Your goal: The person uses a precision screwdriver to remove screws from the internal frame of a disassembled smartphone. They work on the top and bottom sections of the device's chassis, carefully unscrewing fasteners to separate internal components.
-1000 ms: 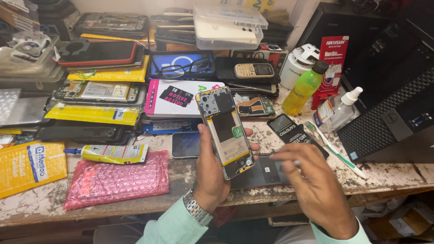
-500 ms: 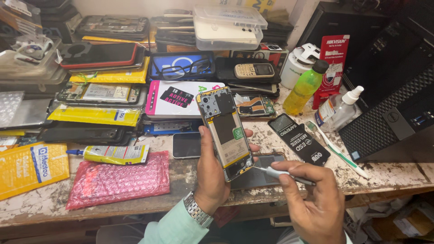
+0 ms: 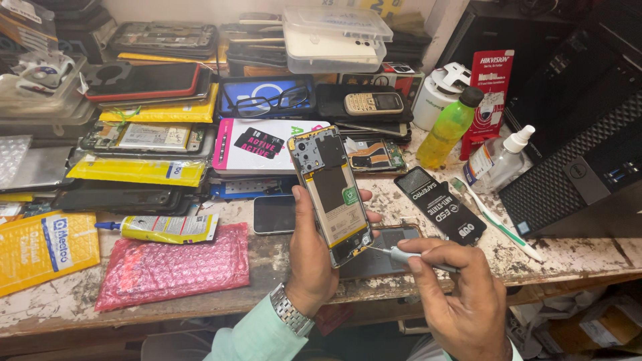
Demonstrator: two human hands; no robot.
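Note:
My left hand (image 3: 313,257) holds an opened phone (image 3: 331,190) upright over the workbench, its back cover off and the inner frame and battery bay showing. My right hand (image 3: 461,301) grips a thin grey screwdriver (image 3: 411,255) like a pen. Its fine tip touches the lower right edge of the phone. Under both hands lies a dark phone panel (image 3: 374,257) flat on the bench.
A pink bubble-wrap bag (image 3: 170,267), a glue tube (image 3: 167,228) and yellow packets sit to the left. Stacked phones and boxes fill the back. A green bottle (image 3: 447,130), spray bottle (image 3: 505,157), toothbrush (image 3: 498,220) and black anti-static pouch (image 3: 438,204) lie right, beside a black computer tower (image 3: 578,180).
My right hand has risen from the bench with the screwdriver and brought its tip to the phone's lower edge. My left hand has kept the phone nearly still.

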